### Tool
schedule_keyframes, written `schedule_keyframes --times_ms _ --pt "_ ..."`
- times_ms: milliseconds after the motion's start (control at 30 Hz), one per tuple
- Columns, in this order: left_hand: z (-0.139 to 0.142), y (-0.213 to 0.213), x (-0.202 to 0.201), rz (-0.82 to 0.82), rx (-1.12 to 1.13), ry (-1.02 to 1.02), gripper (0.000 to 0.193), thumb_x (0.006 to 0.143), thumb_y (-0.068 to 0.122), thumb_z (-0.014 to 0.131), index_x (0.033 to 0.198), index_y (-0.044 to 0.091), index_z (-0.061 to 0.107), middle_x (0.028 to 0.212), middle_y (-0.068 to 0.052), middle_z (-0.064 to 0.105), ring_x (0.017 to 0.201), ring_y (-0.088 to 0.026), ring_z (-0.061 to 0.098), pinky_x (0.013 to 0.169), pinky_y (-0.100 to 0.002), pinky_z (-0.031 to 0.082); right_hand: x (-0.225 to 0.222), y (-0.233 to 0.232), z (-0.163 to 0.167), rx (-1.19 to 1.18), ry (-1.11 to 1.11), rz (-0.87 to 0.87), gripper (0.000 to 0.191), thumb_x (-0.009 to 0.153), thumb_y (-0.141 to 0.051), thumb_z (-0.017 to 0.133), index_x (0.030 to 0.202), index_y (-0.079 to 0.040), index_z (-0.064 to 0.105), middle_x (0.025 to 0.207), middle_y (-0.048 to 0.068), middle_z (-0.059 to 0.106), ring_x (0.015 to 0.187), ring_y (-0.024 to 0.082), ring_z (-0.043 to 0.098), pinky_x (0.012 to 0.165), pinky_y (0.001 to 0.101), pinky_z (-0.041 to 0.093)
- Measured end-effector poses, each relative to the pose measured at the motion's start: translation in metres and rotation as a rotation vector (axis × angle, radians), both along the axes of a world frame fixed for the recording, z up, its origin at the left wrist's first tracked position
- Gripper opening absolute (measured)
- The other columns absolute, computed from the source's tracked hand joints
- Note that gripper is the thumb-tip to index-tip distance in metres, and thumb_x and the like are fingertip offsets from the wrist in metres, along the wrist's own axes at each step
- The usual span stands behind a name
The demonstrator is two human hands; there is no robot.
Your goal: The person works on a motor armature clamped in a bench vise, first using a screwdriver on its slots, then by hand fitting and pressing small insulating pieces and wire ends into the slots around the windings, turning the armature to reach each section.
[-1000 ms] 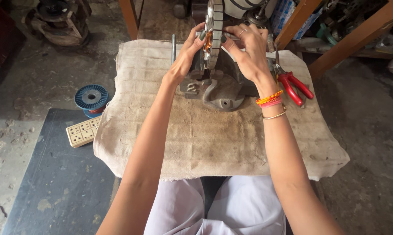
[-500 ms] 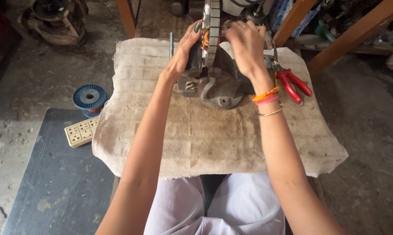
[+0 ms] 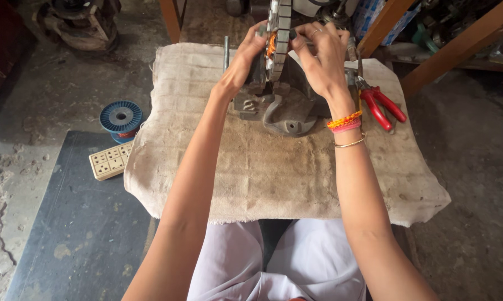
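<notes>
Blue plastic spool of copper wire (image 3: 121, 118) sits on the floor off the desk's left edge, with a cream multi-socket extension board (image 3: 111, 160) lying on a dark mat just beside it. On the desk, a worn beige cloth (image 3: 262, 173) covers the top, and a thin grey metal rod (image 3: 226, 51) stands near its far left corner. My left hand (image 3: 245, 62) has closed its grip on the left face of the grey laminated steel motor stator with orange copper windings (image 3: 277, 33), which stands on edge over a grey cast-metal motor housing (image 3: 282, 108) at the middle of the far edge. Half a second ago the stator looked the same way up, so little has shifted; my fingers have only drawn in tighter around the top, which suggests I am working at the windings rather than lifting the part. My right hand (image 3: 324, 58) pinches at the stator's upper right side, fingertips touching it; whether it holds a wire I cannot tell. Red-handled pliers (image 3: 381, 106) lie on the cloth near the right edge, well apart from both hands.
</notes>
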State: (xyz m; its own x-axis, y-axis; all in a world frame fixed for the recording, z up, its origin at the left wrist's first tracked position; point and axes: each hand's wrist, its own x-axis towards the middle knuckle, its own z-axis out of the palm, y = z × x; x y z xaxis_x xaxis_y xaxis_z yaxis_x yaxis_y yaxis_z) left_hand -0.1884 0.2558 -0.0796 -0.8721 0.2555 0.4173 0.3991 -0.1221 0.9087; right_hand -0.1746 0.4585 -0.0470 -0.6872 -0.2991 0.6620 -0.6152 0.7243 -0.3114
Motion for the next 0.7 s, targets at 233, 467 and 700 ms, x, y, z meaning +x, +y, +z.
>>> schedule_keyframes --times_ms 233,467,700 --pt "-0.001 -0.001 0.0 0.025 -0.043 -0.005 0.088 0.089 0.073 0.054 0.155 0.018 0.039 0.146 -0.021 0.059 0.142 -0.036 0.05 0.118 -0.052 0.037 0.005 -0.001 0.001 0.033 0.107 0.042 0.042 0.113 -0.044 0.059 0.111 -0.006 0.075 0.097 0.001 0.066 0.098 0.021 0.05 0.098 0.0414 0.029" --pt "-0.008 0.0 -0.003 -0.001 -0.013 0.012 0.085 0.092 0.073 0.053 0.156 0.019 0.038 0.147 -0.02 0.06 0.142 -0.036 0.053 0.118 -0.05 0.041 0.003 0.0 -0.002 0.022 0.135 0.042 0.028 0.105 -0.03 0.062 0.112 -0.007 0.074 0.108 0.002 0.071 0.107 0.021 0.055 0.099 0.0412 0.03" --pt "-0.011 -0.001 -0.008 0.021 -0.033 0.028 0.083 0.094 0.069 0.052 0.157 0.018 0.038 0.147 -0.018 0.059 0.139 -0.031 0.051 0.117 -0.046 0.037 -0.003 0.001 -0.009 0.06 0.19 0.033 0.028 0.106 -0.032 0.064 0.111 -0.005 0.072 0.105 0.004 0.068 0.104 0.024 0.053 0.097 0.0407 0.031"
